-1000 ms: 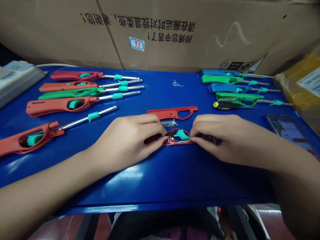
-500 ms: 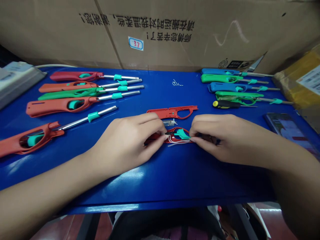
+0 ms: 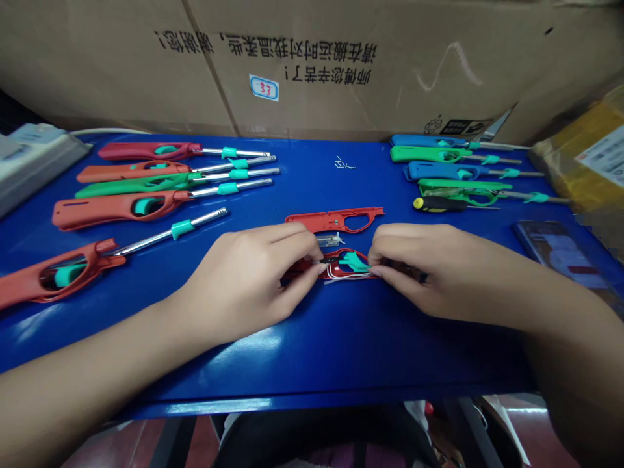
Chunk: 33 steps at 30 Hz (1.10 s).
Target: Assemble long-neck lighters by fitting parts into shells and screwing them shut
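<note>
An opened red lighter shell half [image 3: 336,272] lies on the blue table between my hands. My left hand [image 3: 266,273] pinches a small black part [image 3: 327,260] over its left portion. Thumb and fingers of my right hand [image 3: 414,266] are closed at the right tip of the teal trigger [image 3: 353,262], which lies in the shell's loop. White thin wires [image 3: 341,277] run along the near edge of the shell. Just behind it rests a clear fuel tank [image 3: 330,240], partly covered by my left fingers. Farther back lies the other red shell half [image 3: 336,220].
Several long-neck lighters [image 3: 121,207] lie at the left, several more [image 3: 443,171] at the right with a yellow-black screwdriver [image 3: 441,204]. Small screws [image 3: 344,163] sit at the back middle. A phone [image 3: 560,253] lies right; a large cardboard box [image 3: 312,110] stands behind.
Both hands hold almost the same pose over the red shell. The whole view has shifted very slightly; no part has plainly moved.
</note>
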Motion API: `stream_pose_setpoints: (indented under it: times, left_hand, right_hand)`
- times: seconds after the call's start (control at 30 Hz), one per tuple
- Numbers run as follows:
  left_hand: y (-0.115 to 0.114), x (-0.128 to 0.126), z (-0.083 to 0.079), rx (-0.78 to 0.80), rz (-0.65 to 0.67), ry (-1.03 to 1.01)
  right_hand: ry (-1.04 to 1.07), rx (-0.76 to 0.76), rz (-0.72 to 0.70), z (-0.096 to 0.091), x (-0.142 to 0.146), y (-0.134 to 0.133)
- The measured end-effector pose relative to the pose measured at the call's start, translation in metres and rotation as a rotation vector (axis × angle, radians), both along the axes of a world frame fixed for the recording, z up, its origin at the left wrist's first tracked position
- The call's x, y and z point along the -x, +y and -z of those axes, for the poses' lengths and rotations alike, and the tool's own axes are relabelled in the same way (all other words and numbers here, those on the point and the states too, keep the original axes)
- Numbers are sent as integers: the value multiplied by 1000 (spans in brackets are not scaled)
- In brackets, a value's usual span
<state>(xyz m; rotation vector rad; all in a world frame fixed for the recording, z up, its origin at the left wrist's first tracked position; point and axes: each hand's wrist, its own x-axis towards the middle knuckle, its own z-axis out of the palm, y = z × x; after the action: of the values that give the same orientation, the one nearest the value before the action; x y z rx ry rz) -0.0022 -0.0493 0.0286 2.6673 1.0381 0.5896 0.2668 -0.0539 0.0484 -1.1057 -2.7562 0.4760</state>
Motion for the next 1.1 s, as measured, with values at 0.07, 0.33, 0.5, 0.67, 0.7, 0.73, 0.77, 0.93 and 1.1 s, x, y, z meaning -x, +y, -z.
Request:
stream_pose_setpoints:
  times: [0.07,0.33,0.5,0.67,0.7,0.73,0.77,0.93,1.1]
  left_hand:
    - [0,0,0,7,-3,4]
    - [2,0,1,-7,-3,-14]
    - [3,-2,3,-6,-2,-15]
    - [3,-2,3,2,3,-25]
    - [4,-2,3,2,6,-27]
    - [4,-1,3,2,11,-30]
    - [4,-1,3,2,18,-34]
    - [6,0,5,5,45,-54]
    - [8,1,8,-3,67,-73]
  right_hand:
    - [-6,0,-7,0,0,0]
    - [-47,-4,-33,0,0,0]
    - [-40,-15,-51,1,-1,0]
    - [-41,-9,-46,1,1,-1]
    - [-42,-12,-43,1,1,-1]
    - [-44,-16,-41,1,2,-1]
    - [-46,-19,-42,1,2,-1]
    - [-73,-47,-48,3,4,-2]
    - [-96,-99,-55,5,6,-3]
